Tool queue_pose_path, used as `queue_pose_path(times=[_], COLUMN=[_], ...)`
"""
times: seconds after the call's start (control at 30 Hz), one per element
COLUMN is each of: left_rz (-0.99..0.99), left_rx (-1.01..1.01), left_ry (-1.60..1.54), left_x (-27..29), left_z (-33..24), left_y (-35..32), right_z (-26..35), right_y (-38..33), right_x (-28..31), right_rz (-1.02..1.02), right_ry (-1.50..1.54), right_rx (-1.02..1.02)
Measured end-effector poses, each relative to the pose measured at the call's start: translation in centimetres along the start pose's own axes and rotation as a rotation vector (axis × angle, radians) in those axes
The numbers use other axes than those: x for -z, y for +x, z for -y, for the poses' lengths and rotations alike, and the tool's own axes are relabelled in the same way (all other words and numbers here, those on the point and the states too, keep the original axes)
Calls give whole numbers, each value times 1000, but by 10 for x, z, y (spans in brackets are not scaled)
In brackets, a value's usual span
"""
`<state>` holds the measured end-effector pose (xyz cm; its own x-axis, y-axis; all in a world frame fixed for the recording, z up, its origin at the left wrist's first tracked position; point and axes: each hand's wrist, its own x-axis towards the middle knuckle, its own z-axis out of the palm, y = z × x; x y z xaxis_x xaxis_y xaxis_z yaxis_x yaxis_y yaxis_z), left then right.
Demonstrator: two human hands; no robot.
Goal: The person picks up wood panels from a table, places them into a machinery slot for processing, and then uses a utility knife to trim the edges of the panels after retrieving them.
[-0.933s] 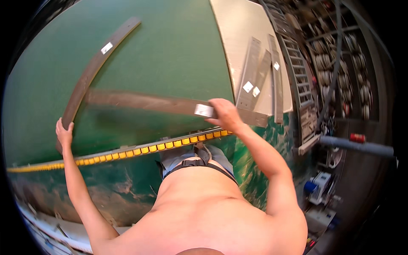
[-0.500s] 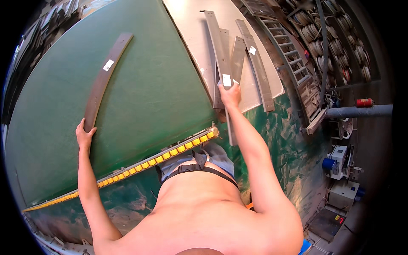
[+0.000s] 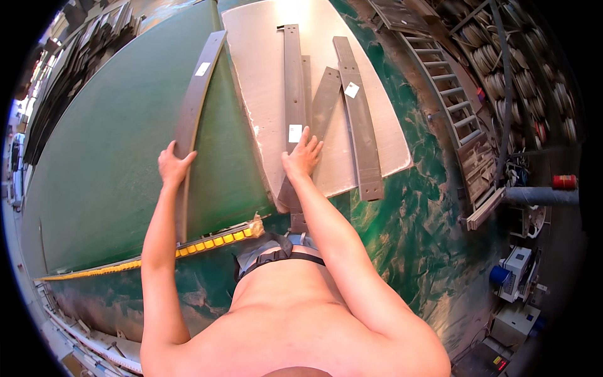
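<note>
My left hand (image 3: 173,164) lies flat on the green table (image 3: 113,157), fingers spread and loose, resting on the near part of a long curved strip (image 3: 191,119). Nothing is clamped: the palm presses down, the thumb sits against the strip's right edge. This strip is dark brown, runs from the far end of the table toward me and carries a small white label (image 3: 202,69) near its far end.

My right hand (image 3: 303,156) is also open, fingers splayed, lying on a straight strip (image 3: 293,94) on the pale board (image 3: 264,81) to the right. The fingertips touch the strip just beside its white label (image 3: 294,133). No grasp here either (a flat press, as far as the view shows). The near end of this strip passes under my wrist and sticks out past the board's near edge.

Two more strips lie on the board. A short strip (image 3: 325,103) is tilted, its near end close to my right fingers. A wide strip (image 3: 359,119) lies to the right of it, with its own white label (image 3: 352,90), and its near end overhangs the board's edge.

The table's near edge carries a yellow-and-black band (image 3: 207,244). The floor (image 3: 408,213) is mottled green. To the right stands a metal ladder frame (image 3: 452,94), and beyond it racks with coiled stock (image 3: 534,81). Stacked dark strips (image 3: 75,69) sit at far left, blurred toward the rim.
</note>
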<state>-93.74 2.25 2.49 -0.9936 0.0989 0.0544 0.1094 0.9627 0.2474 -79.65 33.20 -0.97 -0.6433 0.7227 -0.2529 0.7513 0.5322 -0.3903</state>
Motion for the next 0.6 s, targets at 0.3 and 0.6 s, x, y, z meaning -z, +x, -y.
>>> queue_pose_path(times=[0.3, 0.6], left_rz=[149, 168], left_rx=[285, 431], left_ry=[-181, -276], left_x=[-52, -84], left_z=[-195, -254], left_y=[-8, -48], right_z=[-31, -91], right_y=[7, 7], right_x=[26, 73], right_rz=[82, 65], right_ry=[-86, 27], right_rx=[21, 181])
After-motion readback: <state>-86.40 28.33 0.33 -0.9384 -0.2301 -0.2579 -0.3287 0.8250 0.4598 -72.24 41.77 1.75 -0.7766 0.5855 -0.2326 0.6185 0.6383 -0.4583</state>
